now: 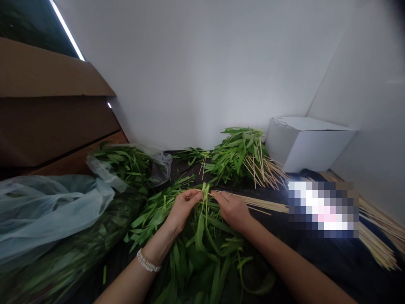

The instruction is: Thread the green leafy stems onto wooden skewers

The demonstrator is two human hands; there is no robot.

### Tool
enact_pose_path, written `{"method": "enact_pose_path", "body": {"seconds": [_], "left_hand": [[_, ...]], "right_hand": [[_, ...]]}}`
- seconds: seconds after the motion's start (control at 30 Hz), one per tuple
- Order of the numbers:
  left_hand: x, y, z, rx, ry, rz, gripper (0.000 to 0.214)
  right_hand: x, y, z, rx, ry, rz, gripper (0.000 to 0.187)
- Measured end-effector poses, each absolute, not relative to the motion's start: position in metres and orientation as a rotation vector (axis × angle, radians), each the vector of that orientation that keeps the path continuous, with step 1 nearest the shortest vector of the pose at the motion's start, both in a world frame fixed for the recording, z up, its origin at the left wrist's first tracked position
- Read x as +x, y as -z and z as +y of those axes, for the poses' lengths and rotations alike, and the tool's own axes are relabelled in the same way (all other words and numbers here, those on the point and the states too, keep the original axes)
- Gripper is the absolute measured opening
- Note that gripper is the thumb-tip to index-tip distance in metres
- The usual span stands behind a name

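Between my hands stands a small bunch of pale green stems [205, 192] with long narrow leaves hanging down toward me. My left hand [185, 204] is closed in a pinch at the left side of these stems, its fingertips touching them. On their right, my right hand [230, 207] is closed on a thin bamboo skewer, which lies crosswise at the stems; my fingers hide most of it. Whether the skewer pierces the stems I cannot tell. Below and around my hands spreads a pile of leafy greens [180, 261]. More bamboo skewers [265, 203] lie just right of my right hand.
Skewered greens [234, 147] are heaped at the back by the white wall. A white box [316, 143] stands behind right; loose skewers [379, 245] lie at far right. Plastic bags of greens [57, 215] and a cardboard box [53, 126] occupy the left. A blurred bright patch [322, 209] sits right.
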State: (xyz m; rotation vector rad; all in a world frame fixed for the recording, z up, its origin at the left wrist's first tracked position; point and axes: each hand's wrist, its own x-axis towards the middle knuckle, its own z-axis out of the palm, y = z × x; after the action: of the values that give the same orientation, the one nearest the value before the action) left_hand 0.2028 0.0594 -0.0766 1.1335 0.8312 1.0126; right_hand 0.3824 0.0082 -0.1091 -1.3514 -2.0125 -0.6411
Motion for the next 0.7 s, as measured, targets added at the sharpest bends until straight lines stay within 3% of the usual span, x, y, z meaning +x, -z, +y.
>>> {"method": "enact_pose_path", "body": {"seconds": [0.37, 0.7], "left_hand": [[0.198, 0.066, 0.058, 1.309, -0.906, 0.755, 0.029], [0.204, 0.075, 0.057, 1.445, -0.922, 0.797, 0.018]], "right_hand": [[0.396, 0.099, 0.01, -1.39, 0.583, -1.883, 0.032], [0.393, 0.099, 0.009, -1.329, 0.583, -1.884, 0.031]]}}
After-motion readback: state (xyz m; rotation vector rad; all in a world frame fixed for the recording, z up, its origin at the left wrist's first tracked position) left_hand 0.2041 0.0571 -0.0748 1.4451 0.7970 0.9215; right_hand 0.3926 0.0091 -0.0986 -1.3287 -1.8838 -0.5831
